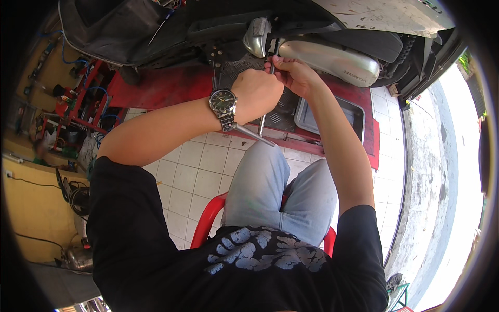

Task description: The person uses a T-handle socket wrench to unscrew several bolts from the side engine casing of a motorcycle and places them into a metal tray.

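Observation:
A steel T-handle wrench (261, 125) points away from me, its crossbar close above my knee. My left hand (257, 93), with a metal watch on the wrist, is wrapped around the shaft. The fingers of my right hand (296, 74) pinch the shaft nearer its far end. That end reaches the underside of a motor scooter (301, 31), between a silver metal part (257, 37) and a long silver cover (332, 60). Whatever the tip meets there cannot be made out.
The scooter stands on a red lift platform (156, 88) with a dark patterned plate. A grey metal tray (299, 118) lies by my right forearm. I sit on a red plastic chair (208, 221) over white floor tiles. Red shelving with tools (67, 114) stands at left.

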{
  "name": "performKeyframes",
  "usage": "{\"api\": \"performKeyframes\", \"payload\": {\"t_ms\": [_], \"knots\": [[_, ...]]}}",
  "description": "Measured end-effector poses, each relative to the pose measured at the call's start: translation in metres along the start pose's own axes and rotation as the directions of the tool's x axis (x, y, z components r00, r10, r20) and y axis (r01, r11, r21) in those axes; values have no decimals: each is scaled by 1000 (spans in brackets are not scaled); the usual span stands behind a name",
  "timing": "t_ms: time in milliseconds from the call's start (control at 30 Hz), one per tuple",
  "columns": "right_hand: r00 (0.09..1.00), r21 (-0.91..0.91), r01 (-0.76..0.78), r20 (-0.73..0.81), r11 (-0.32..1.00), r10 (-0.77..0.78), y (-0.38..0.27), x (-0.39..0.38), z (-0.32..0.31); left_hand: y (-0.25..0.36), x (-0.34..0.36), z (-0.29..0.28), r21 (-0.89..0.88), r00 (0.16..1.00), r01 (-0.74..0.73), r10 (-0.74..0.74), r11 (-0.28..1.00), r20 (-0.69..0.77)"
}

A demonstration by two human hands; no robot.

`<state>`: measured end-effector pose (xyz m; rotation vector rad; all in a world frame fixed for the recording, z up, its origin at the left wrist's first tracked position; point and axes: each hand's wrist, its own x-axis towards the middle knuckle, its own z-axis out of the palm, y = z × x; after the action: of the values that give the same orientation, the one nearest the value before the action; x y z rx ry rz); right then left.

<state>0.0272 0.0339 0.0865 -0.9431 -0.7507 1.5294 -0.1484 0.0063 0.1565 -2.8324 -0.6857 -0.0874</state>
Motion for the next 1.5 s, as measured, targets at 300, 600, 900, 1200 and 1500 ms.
{"api": "performKeyframes", "payload": {"t_ms": [300, 600, 900, 1200, 1500], "knots": [[1000, -1, -3, -7, 1000, 3, -1, 0, 2, -2, 0, 0, 7, 1000, -12, 12, 1000, 3], [999, -17, -15, -33, 1000, 14, -3, -2, 4, -3, 0, 3, 2, 1000, -13, 13, 1000, -26], [1000, -28, -23, -11, 999, 23, -2, 2, 2, -9, -1, -4, -100, 1000, -10, 8, 995, -23], [999, -52, -35, -29, 998, 34, -1, 6, 0, -12, 3, -4, -84, 1000, 3, -3, 997, 3], [998, -30, -50, -25, 998, 49, -3, 7, 1, -12, 6, -6, -55, 999, -22, 23, 998, 30]]}}
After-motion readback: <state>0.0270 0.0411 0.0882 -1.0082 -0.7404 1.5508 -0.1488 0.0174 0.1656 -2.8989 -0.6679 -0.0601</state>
